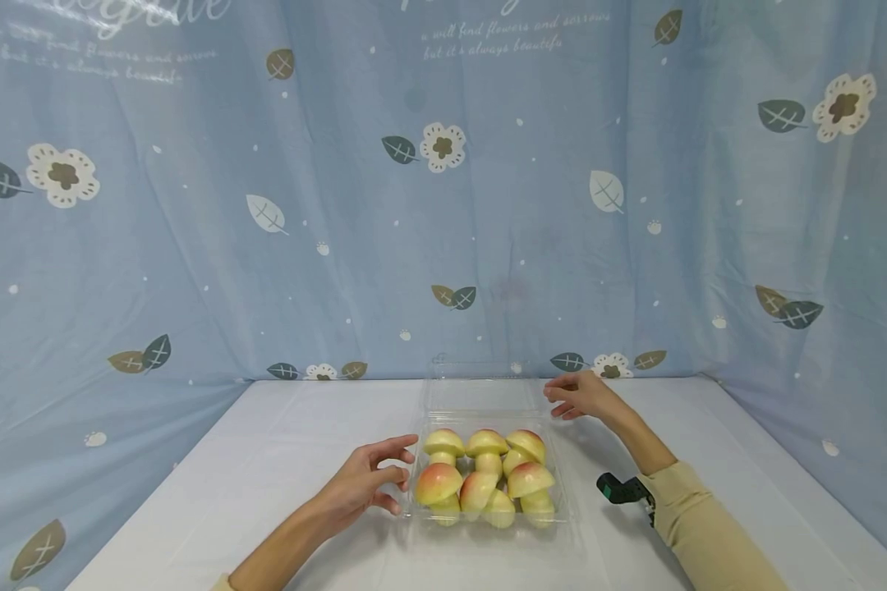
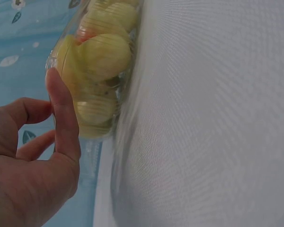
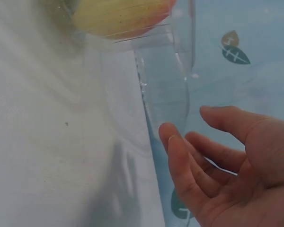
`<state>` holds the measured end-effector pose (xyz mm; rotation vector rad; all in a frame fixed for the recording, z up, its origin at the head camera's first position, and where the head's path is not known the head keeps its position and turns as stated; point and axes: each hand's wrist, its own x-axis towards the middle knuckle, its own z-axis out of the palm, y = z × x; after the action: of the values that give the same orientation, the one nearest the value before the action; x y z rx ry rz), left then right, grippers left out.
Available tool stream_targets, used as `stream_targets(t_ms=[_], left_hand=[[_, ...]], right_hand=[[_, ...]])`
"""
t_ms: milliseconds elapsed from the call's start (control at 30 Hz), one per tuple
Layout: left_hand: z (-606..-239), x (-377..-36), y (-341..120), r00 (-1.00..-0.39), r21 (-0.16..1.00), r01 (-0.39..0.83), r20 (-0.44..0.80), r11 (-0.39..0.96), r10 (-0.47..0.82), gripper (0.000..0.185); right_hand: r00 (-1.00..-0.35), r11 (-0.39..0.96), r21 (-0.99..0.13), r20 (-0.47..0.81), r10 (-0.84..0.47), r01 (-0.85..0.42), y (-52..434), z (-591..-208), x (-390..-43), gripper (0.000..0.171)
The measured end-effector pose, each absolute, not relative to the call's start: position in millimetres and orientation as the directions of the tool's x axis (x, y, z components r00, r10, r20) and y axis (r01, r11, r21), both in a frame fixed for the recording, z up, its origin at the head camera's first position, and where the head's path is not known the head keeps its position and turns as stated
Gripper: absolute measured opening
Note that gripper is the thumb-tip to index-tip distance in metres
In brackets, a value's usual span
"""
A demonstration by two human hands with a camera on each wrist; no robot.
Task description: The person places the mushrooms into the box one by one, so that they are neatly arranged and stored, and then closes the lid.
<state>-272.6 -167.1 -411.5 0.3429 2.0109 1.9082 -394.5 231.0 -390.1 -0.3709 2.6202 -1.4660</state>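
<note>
A clear plastic clamshell box [image 1: 567, 519] holds several yellow mushroom-shaped pieces [image 1: 438, 483] with reddish caps, standing or leaning in two rows. Its transparent lid [image 1: 480, 394] is folded back, away from the person. At the box's left side is my left hand [image 1: 362, 484], fingers loosely bent and spread; in the left wrist view a fingertip [image 2: 54, 78] lies right at the box's rim. My right hand [image 1: 582, 396] hovers beside the lid's right edge with relaxed, slightly bent fingers and nothing in them. In the right wrist view, its fingertips [image 3: 168, 130] overlap the lid's corner.
A white-covered table [image 1: 266, 443] carries the box. Behind and at both sides hangs a blue curtain [image 1: 340, 205] with printed flowers and leaves. A small black device [image 1: 624, 489] sits at the right wrist, by the beige sleeve [image 1: 702, 525].
</note>
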Motion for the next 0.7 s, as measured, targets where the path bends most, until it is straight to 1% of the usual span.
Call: stream_targets(t_ms=[300,400,700], left_hand=[[-409.7,-271.3,-166.6,-0.911,0.996,-0.059,-0.08,0.064,0.405,0.064],[-409.3,-271.1,-166.8,-0.912,0.996,-0.057,-0.077,0.061,0.403,0.064],[-411.0,-271.4,-165.8,-0.918,0.997,-0.052,-0.07,0.056,0.39,0.063]], right_hand=[[-0.963,0.451,-0.885,-0.008,-0.268,-0.118,226.8,-396.6,-397.8,0.053],[-0.965,0.442,-0.891,-0.018,-0.262,-0.104,223.8,-399.2,-399.7,0.053],[-0.957,0.423,-0.895,0.018,-0.289,-0.144,223.6,-401.7,-399.7,0.054]])
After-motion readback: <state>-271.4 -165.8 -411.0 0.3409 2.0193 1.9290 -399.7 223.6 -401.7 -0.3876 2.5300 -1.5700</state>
